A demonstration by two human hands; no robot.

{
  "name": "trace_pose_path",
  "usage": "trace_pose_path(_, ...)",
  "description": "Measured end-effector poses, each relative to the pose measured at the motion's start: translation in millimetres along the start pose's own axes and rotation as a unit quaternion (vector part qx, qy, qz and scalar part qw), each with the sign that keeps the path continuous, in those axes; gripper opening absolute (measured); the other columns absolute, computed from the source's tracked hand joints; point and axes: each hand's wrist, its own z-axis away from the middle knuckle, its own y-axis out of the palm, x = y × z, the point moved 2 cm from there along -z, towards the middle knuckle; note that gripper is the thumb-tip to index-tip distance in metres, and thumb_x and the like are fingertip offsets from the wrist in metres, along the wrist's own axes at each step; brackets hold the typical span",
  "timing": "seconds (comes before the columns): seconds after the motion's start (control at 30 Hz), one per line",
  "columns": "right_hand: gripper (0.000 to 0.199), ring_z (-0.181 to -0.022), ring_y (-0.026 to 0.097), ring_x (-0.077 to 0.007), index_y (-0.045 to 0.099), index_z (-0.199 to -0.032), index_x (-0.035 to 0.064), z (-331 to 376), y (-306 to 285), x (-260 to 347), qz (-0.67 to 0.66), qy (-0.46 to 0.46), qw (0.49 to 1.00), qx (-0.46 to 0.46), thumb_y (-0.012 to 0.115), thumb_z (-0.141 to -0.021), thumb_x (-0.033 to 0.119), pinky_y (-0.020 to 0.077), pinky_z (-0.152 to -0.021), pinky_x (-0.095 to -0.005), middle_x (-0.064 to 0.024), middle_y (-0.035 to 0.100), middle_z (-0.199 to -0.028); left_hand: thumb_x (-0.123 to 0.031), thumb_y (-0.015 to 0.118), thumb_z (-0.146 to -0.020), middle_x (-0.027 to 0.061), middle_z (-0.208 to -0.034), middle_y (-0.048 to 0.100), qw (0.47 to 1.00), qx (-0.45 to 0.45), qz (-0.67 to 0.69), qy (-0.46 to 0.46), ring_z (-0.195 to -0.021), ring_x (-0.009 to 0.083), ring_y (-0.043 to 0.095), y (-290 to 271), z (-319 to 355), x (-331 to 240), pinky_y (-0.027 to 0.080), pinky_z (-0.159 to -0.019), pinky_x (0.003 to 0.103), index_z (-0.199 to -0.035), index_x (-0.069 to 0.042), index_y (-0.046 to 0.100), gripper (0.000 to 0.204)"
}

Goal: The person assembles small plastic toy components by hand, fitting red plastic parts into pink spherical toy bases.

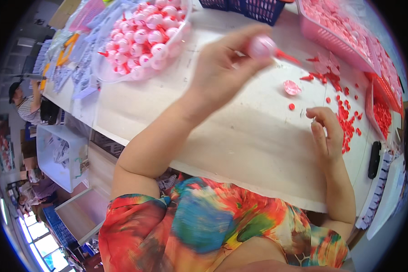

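Note:
My left hand (220, 72) is raised over the table, its thumb and fingers closed round a pale pink ball (262, 46) with a red pointed stem sticking out to the right. The hand and ball are slightly blurred. My right hand (328, 131) hovers above the table on the right, fingers bent and apart, nothing visible between them. Beside it spreads a pile of small red plastic pieces (344, 121). Ahead of it lie a pink half shell (292, 88) and a single red button-like piece (291, 107). Farther back are red pointed pieces (334, 82).
A clear round tub (105, 78) full of similar balls stands at the back left. Dark blue baskets (269, 17) and a pink basket (340, 51) of pink parts line the back; a red basket (371, 106) sits right. A person (29, 103) is at far left, near a crate (41, 145).

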Motion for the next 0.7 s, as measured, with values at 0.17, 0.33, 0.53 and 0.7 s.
trace_pose_path(0.17, 0.013, -0.065, 0.052, -0.0170, 0.055, -0.091, 0.0007, -3, 7, 8, -0.010, -0.009, 1.000, 0.011, 0.056, -0.078, 0.002, 0.0417, -0.056, -0.0244, -0.0092, 0.056, -0.083, -0.014, 0.061, -0.080, 0.0061, -0.086, 0.062, 0.931, -0.203, -0.275, 0.126, -0.074, 0.0089, 0.057, -130, -35, -5, 0.045, -0.068, 0.022, -0.110, 0.000, 0.054, 0.034)
trace_pose_path(0.33, 0.013, -0.070, 0.058, -0.0230, 0.055, -0.089, 0.0008, -3, 10, 8, 0.016, -0.039, 0.999, 0.013, 0.058, -0.076, -0.001, 0.0460, -0.058, -0.0278, -0.0115, 0.057, -0.084, -0.024, 0.061, -0.079, 0.0158, -0.097, 0.061, 0.856, -0.213, -0.468, -0.056, -0.089, 0.0216, 0.058, -224, -35, 7, 0.043, -0.079, 0.029, -0.111, 0.003, 0.052, 0.043)
trace_pose_path(0.53, 0.013, -0.071, 0.058, -0.0242, 0.056, -0.086, 0.0024, -8, 15, 3, 0.001, -0.080, 0.996, 0.027, 0.059, -0.074, 0.001, 0.0466, -0.059, -0.0295, -0.0102, 0.058, -0.083, -0.025, 0.063, -0.077, 0.0182, -0.111, 0.055, 0.824, -0.177, -0.538, 0.028, -0.104, 0.0272, 0.051, -180, -43, -16, 0.039, -0.088, 0.032, -0.110, 0.001, 0.054, 0.043)
trace_pose_path(0.7, 0.012, -0.071, 0.057, -0.0254, 0.056, -0.084, 0.0047, -4, 17, -6, 0.017, -0.110, 0.993, 0.032, 0.060, -0.073, 0.002, 0.0472, -0.060, -0.0314, -0.0092, 0.057, -0.081, -0.017, 0.064, -0.076, 0.0143, -0.112, 0.055, 0.850, -0.078, -0.493, 0.168, -0.108, 0.0229, 0.049, -124, -74, -22, 0.037, -0.090, 0.030, -0.109, -0.004, 0.056, 0.036)
